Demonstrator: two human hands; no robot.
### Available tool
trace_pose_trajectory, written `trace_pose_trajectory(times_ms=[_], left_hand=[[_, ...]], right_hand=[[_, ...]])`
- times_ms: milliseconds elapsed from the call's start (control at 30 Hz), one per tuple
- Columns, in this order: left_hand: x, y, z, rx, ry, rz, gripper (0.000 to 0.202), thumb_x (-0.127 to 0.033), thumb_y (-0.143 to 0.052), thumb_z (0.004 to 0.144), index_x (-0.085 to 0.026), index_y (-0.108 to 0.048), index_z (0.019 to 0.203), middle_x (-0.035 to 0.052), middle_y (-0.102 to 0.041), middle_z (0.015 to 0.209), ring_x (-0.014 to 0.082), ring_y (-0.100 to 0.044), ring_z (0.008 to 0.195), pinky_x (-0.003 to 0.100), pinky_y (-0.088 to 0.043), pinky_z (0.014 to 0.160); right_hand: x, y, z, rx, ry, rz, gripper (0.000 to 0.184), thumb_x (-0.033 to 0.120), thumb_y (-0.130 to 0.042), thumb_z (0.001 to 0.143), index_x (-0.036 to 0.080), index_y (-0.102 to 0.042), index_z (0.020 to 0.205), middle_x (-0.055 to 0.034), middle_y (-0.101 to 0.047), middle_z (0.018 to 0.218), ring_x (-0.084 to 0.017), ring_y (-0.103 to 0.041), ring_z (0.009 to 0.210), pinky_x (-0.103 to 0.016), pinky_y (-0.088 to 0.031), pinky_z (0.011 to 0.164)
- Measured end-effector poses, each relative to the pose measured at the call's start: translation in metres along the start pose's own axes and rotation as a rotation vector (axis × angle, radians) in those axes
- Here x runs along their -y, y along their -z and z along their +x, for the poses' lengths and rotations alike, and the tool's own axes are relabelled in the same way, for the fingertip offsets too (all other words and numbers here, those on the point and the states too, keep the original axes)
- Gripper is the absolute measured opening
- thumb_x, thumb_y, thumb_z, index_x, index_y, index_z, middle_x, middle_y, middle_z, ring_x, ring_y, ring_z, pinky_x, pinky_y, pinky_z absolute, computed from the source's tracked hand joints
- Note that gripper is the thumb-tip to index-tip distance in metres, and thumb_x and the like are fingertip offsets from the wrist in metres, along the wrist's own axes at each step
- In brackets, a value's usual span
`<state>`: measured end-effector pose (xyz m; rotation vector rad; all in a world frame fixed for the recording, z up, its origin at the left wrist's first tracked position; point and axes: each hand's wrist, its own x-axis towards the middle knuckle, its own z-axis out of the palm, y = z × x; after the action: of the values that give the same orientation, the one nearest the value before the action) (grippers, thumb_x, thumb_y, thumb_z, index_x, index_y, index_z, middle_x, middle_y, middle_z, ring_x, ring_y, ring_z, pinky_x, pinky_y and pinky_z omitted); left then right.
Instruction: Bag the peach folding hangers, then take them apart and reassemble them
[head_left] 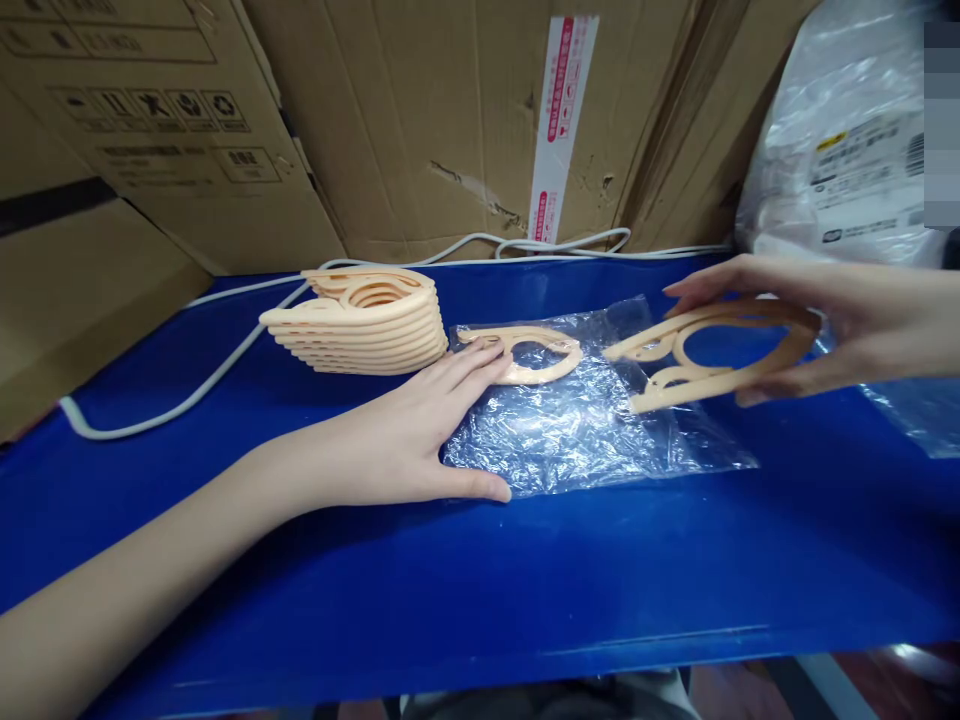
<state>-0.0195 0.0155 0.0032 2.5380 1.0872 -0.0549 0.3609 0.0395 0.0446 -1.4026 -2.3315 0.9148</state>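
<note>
My left hand [420,430] lies flat with fingers spread on the left edge of a clear plastic bag [577,430], its fingertips touching a peach plastic piece [529,355] that rests on the bag. My right hand [817,320] grips a second peach plastic piece [712,360], a flat looped shape, and holds it just above the right part of the bag. A stack of several like peach pieces [360,320] sits to the left of the bag on the blue table [480,580].
Cardboard boxes [450,120] stand along the back and left. A white cable [225,360] runs along the table's rear. A large white plastic bag with labels [840,150] sits at the right, with more clear film [915,420] below it.
</note>
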Motion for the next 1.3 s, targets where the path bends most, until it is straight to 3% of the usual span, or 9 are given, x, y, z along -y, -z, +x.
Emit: trace_pose_trajectory(times_ms=[133, 333, 467, 567, 700, 867, 1033, 1167, 1300], left_hand=[[0.002, -0.001, 0.001, 0.002, -0.007, -0.018, 0.112, -0.083, -0.051, 0.079, -0.020, -0.009, 0.162, 0.0097, -0.003, 0.170, 0.0320, -0.005, 0.156, 0.051, -0.013, 0.126], [0.000, 0.000, 0.001, -0.005, -0.012, -0.035, 0.112, -0.082, -0.052, 0.079, -0.019, -0.012, 0.162, 0.0106, -0.004, 0.170, 0.0329, -0.006, 0.156, 0.052, -0.014, 0.126], [0.001, 0.000, 0.001, -0.007, -0.005, -0.043, 0.114, -0.082, -0.054, 0.079, -0.019, -0.009, 0.162, 0.0108, -0.002, 0.170, 0.0323, -0.007, 0.156, 0.051, -0.014, 0.126], [0.001, 0.000, 0.002, -0.004, 0.001, -0.059, 0.117, -0.081, -0.055, 0.079, -0.018, -0.005, 0.162, 0.0119, -0.003, 0.170, 0.0325, -0.008, 0.156, 0.050, -0.014, 0.127], [0.001, 0.000, 0.002, -0.009, 0.013, -0.076, 0.118, -0.081, -0.056, 0.079, -0.018, -0.001, 0.162, 0.0116, -0.005, 0.170, 0.0336, -0.009, 0.156, 0.049, -0.016, 0.127], [0.001, 0.000, 0.002, -0.014, 0.001, -0.079, 0.118, -0.080, -0.056, 0.079, -0.018, 0.000, 0.162, 0.0125, -0.006, 0.169, 0.0338, -0.011, 0.156, 0.050, -0.017, 0.126], [0.003, 0.003, 0.001, -0.044, -0.010, -0.071, 0.114, -0.080, -0.057, 0.079, -0.019, -0.008, 0.162, 0.0125, -0.013, 0.169, 0.0330, -0.017, 0.155, 0.048, -0.020, 0.126], [0.002, 0.006, -0.001, -0.145, -0.046, -0.020, 0.112, -0.080, -0.061, 0.075, -0.019, -0.018, 0.160, 0.0151, -0.024, 0.165, 0.0364, -0.027, 0.150, 0.051, -0.025, 0.123], [0.000, 0.007, -0.002, -0.158, -0.043, -0.027, 0.110, -0.078, -0.064, 0.074, -0.021, -0.022, 0.158, 0.0174, -0.034, 0.159, 0.0391, -0.036, 0.143, 0.054, -0.032, 0.118]], right_hand=[[0.022, -0.023, 0.003, 0.095, 0.027, -0.002, 0.068, 0.049, -0.079, 0.074, 0.039, -0.052, 0.135, -0.0062, -0.055, 0.142, -0.023, -0.073, 0.089, -0.032, -0.065, 0.059], [0.028, -0.048, 0.016, 0.115, 0.137, -0.260, 0.073, 0.052, -0.076, 0.077, 0.033, -0.049, 0.141, -0.0041, -0.064, 0.133, -0.029, -0.066, 0.111, -0.036, -0.058, 0.086], [0.008, -0.041, 0.013, 0.116, 0.175, -0.336, 0.089, 0.056, -0.074, 0.079, 0.045, -0.028, 0.154, 0.0001, -0.053, 0.148, -0.028, -0.059, 0.125, -0.034, -0.054, 0.094], [-0.002, -0.031, 0.009, 0.142, 0.105, -0.390, 0.098, 0.056, -0.076, 0.077, 0.048, -0.020, 0.156, -0.0001, -0.052, 0.149, -0.030, -0.061, 0.123, -0.034, -0.055, 0.089], [0.009, -0.039, 0.012, 0.154, 0.092, -0.307, 0.085, 0.055, -0.070, 0.083, 0.044, -0.026, 0.155, -0.0027, -0.064, 0.133, -0.027, -0.067, 0.104, -0.033, -0.056, 0.076], [0.028, -0.058, 0.020, 0.151, 0.198, -0.183, 0.085, 0.052, -0.071, 0.084, 0.038, -0.029, 0.156, -0.0051, -0.064, 0.129, -0.025, -0.066, 0.101, -0.035, -0.054, 0.079], [0.023, -0.054, 0.023, 0.154, 0.213, -0.068, 0.083, 0.045, -0.071, 0.086, 0.039, -0.029, 0.157, -0.0029, -0.069, 0.117, -0.024, -0.066, 0.099, -0.036, -0.054, 0.081], [0.022, -0.056, 0.024, 0.155, 0.195, -0.010, 0.085, 0.045, -0.071, 0.085, 0.036, -0.028, 0.158, -0.0046, -0.069, 0.115, -0.022, -0.065, 0.094, -0.036, -0.054, 0.079], [0.025, -0.064, 0.027, 0.108, 0.194, 0.005, 0.083, 0.046, -0.074, 0.082, 0.034, -0.036, 0.155, -0.0039, -0.071, 0.108, -0.021, -0.065, 0.089, -0.035, -0.054, 0.076]])
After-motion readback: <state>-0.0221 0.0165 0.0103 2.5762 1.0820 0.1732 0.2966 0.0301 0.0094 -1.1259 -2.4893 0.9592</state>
